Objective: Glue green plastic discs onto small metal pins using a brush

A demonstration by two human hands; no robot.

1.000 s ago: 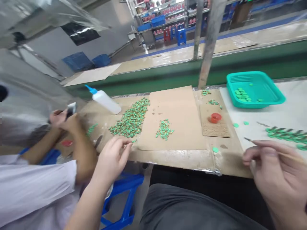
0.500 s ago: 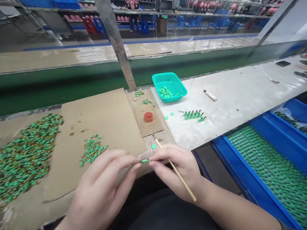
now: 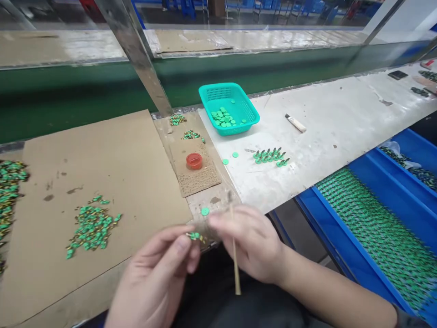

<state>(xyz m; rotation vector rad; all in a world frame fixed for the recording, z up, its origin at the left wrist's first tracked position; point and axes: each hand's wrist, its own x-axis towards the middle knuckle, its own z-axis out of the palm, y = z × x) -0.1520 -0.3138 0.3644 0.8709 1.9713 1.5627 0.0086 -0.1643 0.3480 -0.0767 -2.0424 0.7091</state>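
Observation:
My left hand (image 3: 155,271) pinches a small green and gold figure piece (image 3: 195,236) between thumb and fingers. Just to its right, my right hand (image 3: 257,243) is closed on a thin wooden-handled brush (image 3: 235,264), whose tip points up and is blurred. The right fingertips are smeared by motion, close to the piece; whether they touch it I cannot tell. Beyond both hands lies a green disc (image 3: 205,211). A red cap-like dish (image 3: 194,161) stands on a small glue-spotted cardboard (image 3: 201,182).
A turquoise basket (image 3: 251,117) holds green discs. Several figures stand upright on discs (image 3: 269,156) on the white board, near a white-handled tool (image 3: 295,123). Loose figure pieces (image 3: 92,223) are heaped on cardboard at left. Blue trays (image 3: 327,218) of green items sit at lower right.
The view has tipped down and turned left. My right fingers have come off the piece's end, and the brush has swung more upright. My left hand keeps the piece, now turned with its palm side showing.

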